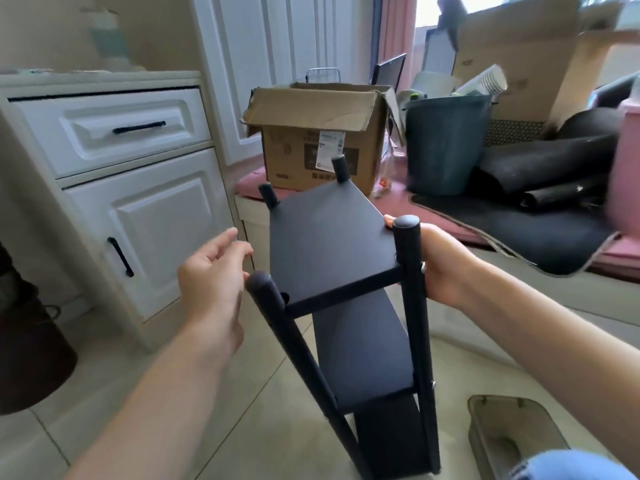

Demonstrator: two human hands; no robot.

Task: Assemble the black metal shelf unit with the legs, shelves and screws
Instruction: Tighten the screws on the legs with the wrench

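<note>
Faintly, cardboard box (317, 133) label (330, 147), text unreadable

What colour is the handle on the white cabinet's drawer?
Black: the drawer handle is a slim dark bar on the white cabinet. Only the head view shows it.

White cabinet (114, 188); open cardboard box (322, 140); dark bin (446, 143); rolled black mats (543, 168); clear tray (509, 434) on floor.

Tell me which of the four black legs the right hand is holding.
The near right leg: the right hand wraps behind it beside the top shelf. The left hand hovers open by the near left leg; both far legs stand untouched.
</note>
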